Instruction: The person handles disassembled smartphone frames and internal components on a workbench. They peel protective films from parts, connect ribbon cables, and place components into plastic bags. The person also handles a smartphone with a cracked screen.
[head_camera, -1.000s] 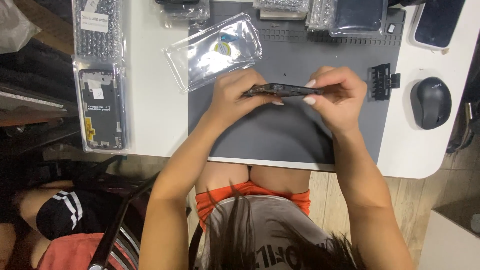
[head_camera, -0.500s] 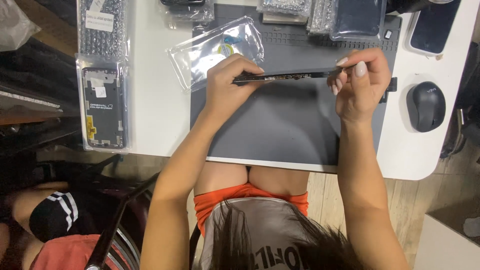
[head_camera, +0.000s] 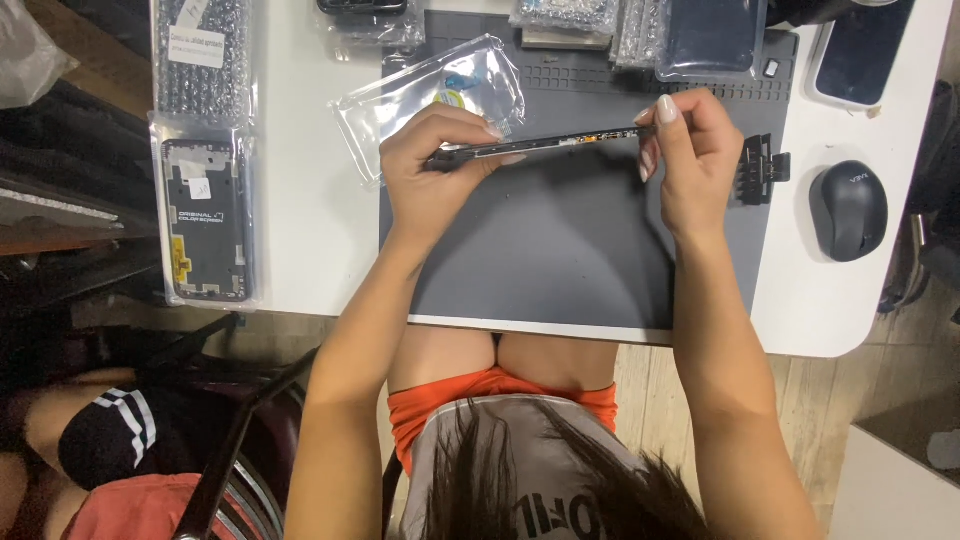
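You held a thin dark phone panel (head_camera: 545, 145) edge-on above the grey mat (head_camera: 560, 250), so only its narrow side showed, with a few small gold specks near its right end. Your left hand (head_camera: 435, 165) gripped the left end, thumb and fingers pinched over the edge. Your right hand (head_camera: 690, 150) pinched the right end between fingertips (head_camera: 665, 108) and thumb, the other fingers curled beneath. The panel ran almost level between the two hands, tilted slightly up toward the right, and it hung clear of the mat.

Just behind your left hand lay a clear bag (head_camera: 430, 90), crumpled, partly on the mat and partly on the white table (head_camera: 310, 220). At the mat's right edge, close to your right hand, sat a small black clip (head_camera: 757, 170). Further right, on the table, was a dark mouse (head_camera: 848, 210), and beyond it, near the far corner, a dark phone (head_camera: 860, 50) lay flat.

Along the mat's far edge stood several bubble-wrapped parts (head_camera: 565, 15) and a dark flat pack (head_camera: 715, 35). At the table's left edge lay a bagged phone frame (head_camera: 205, 220), and behind it another bubble-wrap pack (head_camera: 200, 55) with a white label.

Below the table's left side another person's knee in a black sleeve with white stripes (head_camera: 110, 430) showed, well apart from your hands.
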